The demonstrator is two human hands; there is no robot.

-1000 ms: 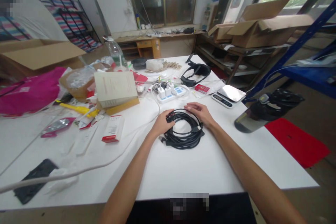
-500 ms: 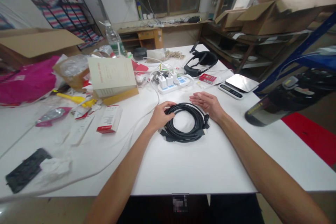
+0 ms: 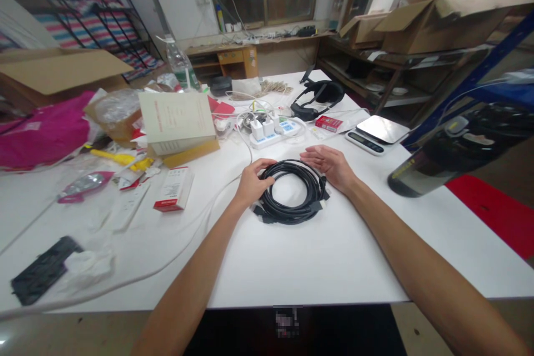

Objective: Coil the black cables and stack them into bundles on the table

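Note:
A coil of black cable point(image 3: 287, 214) lies flat on the white table, wound in several loops, with dark plugs at its lower left and right side. My left hand point(image 3: 253, 183) is closed on the coil's left edge, thumb on the inner side and fingers over the outer side. On the opposite side, my right hand point(image 3: 329, 167) is held with its fingers stretched out together, beside the coil's upper right edge. Nothing is in its grasp. Whether it touches the cable I cannot tell.
Behind the coil is a white power strip point(image 3: 271, 138) with chargers. A kitchen scale point(image 3: 377, 134), black bottle point(image 3: 434, 161) and black headset point(image 3: 319, 101) are to the right. Leftward are a red-and-white box point(image 3: 174, 190), an open booklet point(image 3: 177, 122) and a long white cable point(image 3: 167, 264).
The camera view has shifted very slightly. Both hands and the cable coil keep nearly the same places on the table.

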